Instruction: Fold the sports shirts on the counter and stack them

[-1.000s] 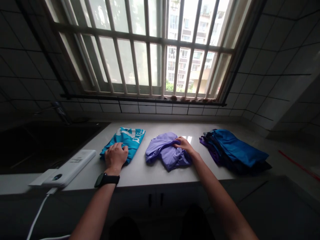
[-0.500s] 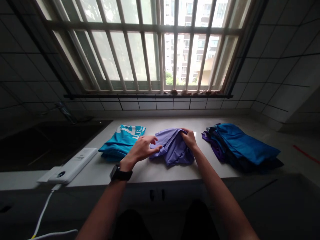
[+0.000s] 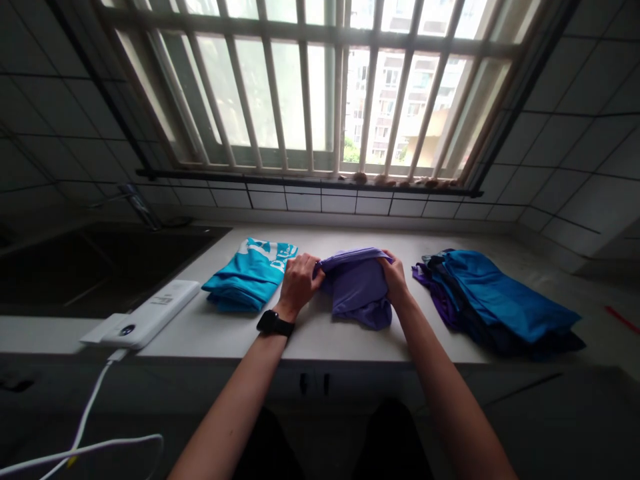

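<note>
Pinching | left hand (image 3: 300, 279) + right hand (image 3: 396, 279) are holding purple garment (image 3: 361, 288) near desk (image 3: 313, 343) front edge | looking unfinished | teal shirt (image 3: 245, 277), blue-topped pile (image 3: 505, 290) are lying folded

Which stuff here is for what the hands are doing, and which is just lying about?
Part of the job:
purple cloth, gripped by the left hand and right hand
likely the teal folded cloth and blue-topped cloth pile

Just lying about:
white device and white cable
red strip
</note>
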Demonstrator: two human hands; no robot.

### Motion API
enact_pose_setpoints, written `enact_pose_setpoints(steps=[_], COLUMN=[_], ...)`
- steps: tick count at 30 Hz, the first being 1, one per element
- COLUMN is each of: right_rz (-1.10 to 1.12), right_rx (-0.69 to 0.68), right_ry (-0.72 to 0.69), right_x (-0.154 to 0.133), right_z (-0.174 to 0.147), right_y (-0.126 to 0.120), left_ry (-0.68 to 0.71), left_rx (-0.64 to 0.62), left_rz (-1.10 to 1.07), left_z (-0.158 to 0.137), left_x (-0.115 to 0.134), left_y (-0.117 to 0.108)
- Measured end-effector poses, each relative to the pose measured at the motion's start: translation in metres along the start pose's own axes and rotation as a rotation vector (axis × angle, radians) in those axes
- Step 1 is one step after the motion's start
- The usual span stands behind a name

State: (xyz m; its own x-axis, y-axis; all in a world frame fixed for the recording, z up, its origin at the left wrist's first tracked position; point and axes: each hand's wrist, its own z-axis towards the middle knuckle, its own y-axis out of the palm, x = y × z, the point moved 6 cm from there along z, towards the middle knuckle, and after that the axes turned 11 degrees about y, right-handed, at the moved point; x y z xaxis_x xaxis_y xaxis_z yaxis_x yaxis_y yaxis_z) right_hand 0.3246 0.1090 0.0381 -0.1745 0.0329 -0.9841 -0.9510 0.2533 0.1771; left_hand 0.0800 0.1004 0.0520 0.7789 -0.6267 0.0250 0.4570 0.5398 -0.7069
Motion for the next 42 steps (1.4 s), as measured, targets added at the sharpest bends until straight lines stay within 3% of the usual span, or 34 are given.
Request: enact_pose_setpoints(steps=[4,15,23,32,37,42], right_rz=[-0.031,0.112,0.02,-0.044,-0.018,-0.108], right_rx=[0.018,0.158,0.265,0.174,0.136,0.118], right_ry=[-0.022,-0.022,0.029,0.048,0.065,-0.027], right_x=[-0.001,0.014,0.02,0.019,0.016,0.011], right_z=[0.0,0.016,0.019,0.017,0.013,0.011], right_y=[-0.002,-0.023,-0.033,-0.031,-0.023,-0.018], left_ry=[-0.077,-0.053,0.101,-0.027,-0.123,-0.216], left_rx=[0.069,0.091,-0.094,-0.318,-0.314,-0.266], left_rz=[-0.009,-0.081,-0.256,-0.236,-0.202,-0.117], left_z=[0.0,-0.001,-0.003,-0.003,-0.006,-0.009], left_x=[-0.005,-0.004,0.01,0.006,-0.004,-0.016], left_y=[-0.004,0.0,0.016,0.025,0.031,0.035])
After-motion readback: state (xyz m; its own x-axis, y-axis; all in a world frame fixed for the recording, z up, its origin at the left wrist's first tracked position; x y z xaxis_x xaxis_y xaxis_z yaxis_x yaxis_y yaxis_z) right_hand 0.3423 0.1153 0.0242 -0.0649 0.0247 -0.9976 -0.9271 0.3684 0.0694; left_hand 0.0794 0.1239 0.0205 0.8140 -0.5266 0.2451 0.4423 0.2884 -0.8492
